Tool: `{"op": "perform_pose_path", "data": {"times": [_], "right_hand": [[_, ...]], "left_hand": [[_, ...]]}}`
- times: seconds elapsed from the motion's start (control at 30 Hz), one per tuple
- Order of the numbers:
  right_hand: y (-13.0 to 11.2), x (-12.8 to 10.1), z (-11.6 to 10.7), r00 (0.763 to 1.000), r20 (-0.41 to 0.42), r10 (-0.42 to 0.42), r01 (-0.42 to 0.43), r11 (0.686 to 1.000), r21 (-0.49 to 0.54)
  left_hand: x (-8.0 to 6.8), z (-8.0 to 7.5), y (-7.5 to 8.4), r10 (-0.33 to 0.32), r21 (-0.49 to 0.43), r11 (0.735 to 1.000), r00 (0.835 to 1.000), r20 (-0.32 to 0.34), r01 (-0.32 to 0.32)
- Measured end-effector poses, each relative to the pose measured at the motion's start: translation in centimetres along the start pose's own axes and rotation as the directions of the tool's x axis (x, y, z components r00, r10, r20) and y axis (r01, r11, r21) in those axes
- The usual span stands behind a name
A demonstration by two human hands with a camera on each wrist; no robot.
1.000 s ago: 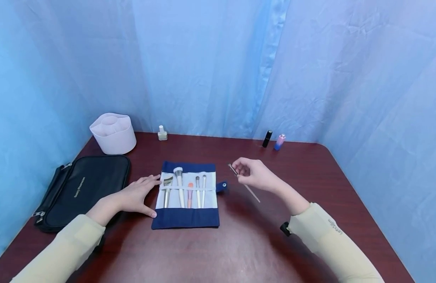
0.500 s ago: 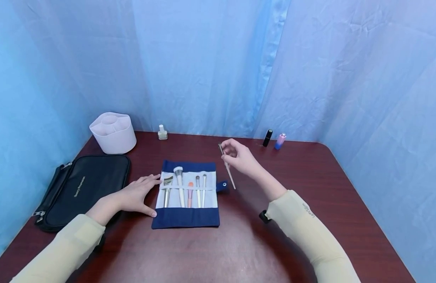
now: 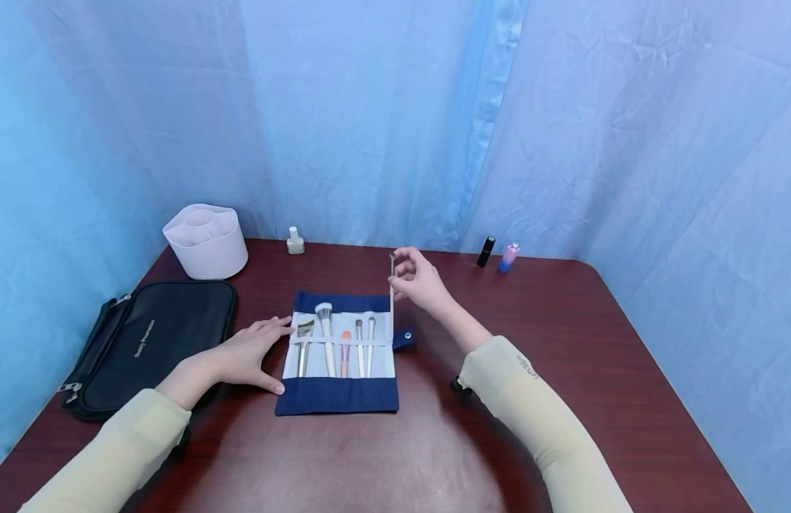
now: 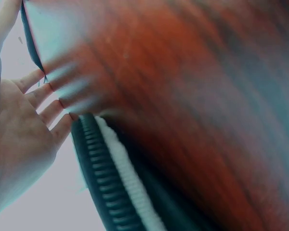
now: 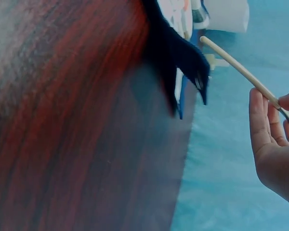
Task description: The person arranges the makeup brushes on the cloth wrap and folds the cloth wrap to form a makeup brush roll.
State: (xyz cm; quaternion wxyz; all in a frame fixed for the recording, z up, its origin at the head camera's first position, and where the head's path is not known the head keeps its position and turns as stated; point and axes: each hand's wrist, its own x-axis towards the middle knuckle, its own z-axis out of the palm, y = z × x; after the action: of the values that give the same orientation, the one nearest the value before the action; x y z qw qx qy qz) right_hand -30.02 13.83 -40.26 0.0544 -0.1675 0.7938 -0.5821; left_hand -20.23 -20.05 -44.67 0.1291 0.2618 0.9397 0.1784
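A blue and white brush roll lies unrolled on the dark red table and holds several makeup brushes under a band. My left hand rests flat at the roll's left edge, fingers straight; the left wrist view shows the fingers against the table. My right hand pinches a thin brush near its head, upright, its handle end down over the roll's right side. The right wrist view shows this brush above the roll's blue strap.
A black zip pouch lies left of the roll. A white divided organiser cup stands at the back left, a small pale bottle beside it. A black tube and a pink-and-blue bottle stand at the back right. Blue curtains surround the table.
My right hand has carried the thin brush left and back, from the table right of the roll to above the roll's right edge, turning it upright. The left hand has stayed put.
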Motion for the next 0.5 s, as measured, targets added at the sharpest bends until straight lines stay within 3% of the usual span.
{"op": "perform_pose_path", "data": {"times": [0.27, 0.5], "right_hand": [[1.9, 0.8, 0.8, 0.999, -0.052, 0.009, -0.006, 0.999, 0.044], [2.7, 0.6, 1.1, 0.997, -0.005, 0.078, -0.078, 0.996, 0.049]], "left_hand": [[0.3, 0.1, 0.0, -0.003, 0.008, 1.000, 1.000, 0.004, 0.003], [0.3, 0.1, 0.1, -0.002, 0.010, 1.000, 1.000, 0.009, 0.002]]}}
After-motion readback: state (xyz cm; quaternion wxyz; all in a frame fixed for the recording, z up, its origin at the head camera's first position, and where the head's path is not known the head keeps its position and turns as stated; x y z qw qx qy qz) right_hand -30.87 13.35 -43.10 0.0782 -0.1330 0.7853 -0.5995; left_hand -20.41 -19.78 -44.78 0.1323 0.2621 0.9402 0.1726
